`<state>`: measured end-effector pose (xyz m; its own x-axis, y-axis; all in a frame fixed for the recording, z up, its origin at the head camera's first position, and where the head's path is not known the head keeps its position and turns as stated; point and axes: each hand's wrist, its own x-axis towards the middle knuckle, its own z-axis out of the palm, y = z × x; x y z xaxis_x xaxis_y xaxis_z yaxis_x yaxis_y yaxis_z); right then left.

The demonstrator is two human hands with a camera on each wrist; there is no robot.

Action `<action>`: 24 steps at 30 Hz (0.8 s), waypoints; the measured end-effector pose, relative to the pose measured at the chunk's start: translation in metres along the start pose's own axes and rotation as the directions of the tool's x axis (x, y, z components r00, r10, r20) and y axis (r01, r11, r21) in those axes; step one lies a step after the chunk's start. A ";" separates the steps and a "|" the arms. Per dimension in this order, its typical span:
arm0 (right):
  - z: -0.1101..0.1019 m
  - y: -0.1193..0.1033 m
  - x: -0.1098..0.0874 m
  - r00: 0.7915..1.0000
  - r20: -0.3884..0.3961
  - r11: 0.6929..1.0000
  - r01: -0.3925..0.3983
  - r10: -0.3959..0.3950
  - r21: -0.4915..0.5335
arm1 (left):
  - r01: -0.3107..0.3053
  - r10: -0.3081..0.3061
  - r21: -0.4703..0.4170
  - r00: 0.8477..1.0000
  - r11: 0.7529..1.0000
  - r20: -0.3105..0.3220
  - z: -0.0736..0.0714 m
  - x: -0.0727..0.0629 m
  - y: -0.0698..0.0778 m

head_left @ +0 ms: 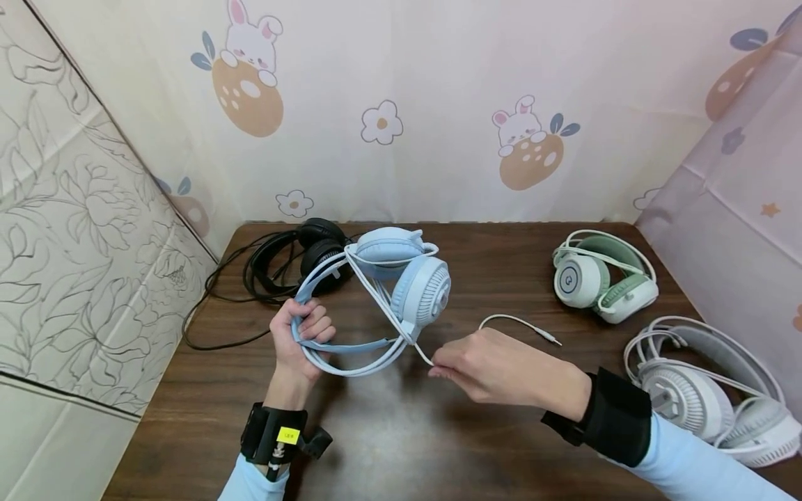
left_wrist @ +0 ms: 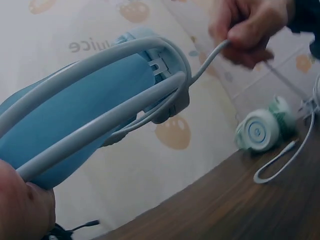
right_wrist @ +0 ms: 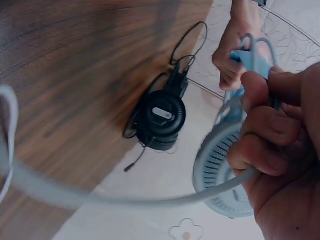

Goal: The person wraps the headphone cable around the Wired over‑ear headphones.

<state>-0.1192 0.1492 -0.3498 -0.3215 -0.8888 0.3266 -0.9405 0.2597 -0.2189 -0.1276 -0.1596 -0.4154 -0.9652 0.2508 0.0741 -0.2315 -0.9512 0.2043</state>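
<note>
My left hand (head_left: pixel 302 337) grips the headband of a pair of light blue headphones (head_left: pixel 420 299), held above the table with the two ear cups toward the right. A pale cable (left_wrist: pixel 210 62) wraps across the ear cups and headband. Right of the headphones, my right hand (head_left: pixel 491 367) pinches that cable, which runs taut from the lower ear cup. The cable's free end with its plug (head_left: pixel 548 337) shows beyond the right hand. In the right wrist view, curled fingers (right_wrist: pixel 262 145) hold the cable, and a blurred loop of it hangs out to the left.
Black headphones (head_left: pixel 322 240) with a loose cord lie at the table's back left. White and green headphones (head_left: pixel 579 280) sit at the back right. White headphones (head_left: pixel 686 400) lie near the right edge, by the right forearm. A printed curtain (head_left: pixel 438 167) borders the brown table (head_left: pixel 501 271).
</note>
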 end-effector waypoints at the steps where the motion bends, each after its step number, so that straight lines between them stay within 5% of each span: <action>1: -0.002 -0.002 0.000 1.000 0.011 1.000 -0.003 0.003 -0.003 | -0.007 0.007 0.022 1.000 1.000 0.005 0.000 0.000 0.002; 13: -0.033 -0.010 0.003 0.995 0.085 0.998 -0.059 0.056 0.025 | -0.030 0.040 0.225 0.998 0.974 -0.038 0.001 -0.001 0.009; 19: -0.047 -0.010 0.007 0.999 0.038 0.998 0.008 -0.006 -0.057 | -0.005 0.065 0.466 0.992 0.885 -0.113 -0.001 -0.004 0.008; 24: -0.054 -0.006 0.010 0.999 -0.019 0.990 0.043 -0.046 -0.132 | 0.060 -0.028 0.569 0.998 0.820 -0.064 -0.005 -0.006 0.006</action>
<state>-0.1229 0.1594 -0.2957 -0.2801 -0.8925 0.3535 -0.9597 0.2689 -0.0815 -0.1238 -0.1681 -0.4191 -0.9642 0.2652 0.0057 -0.1779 -0.6624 0.7277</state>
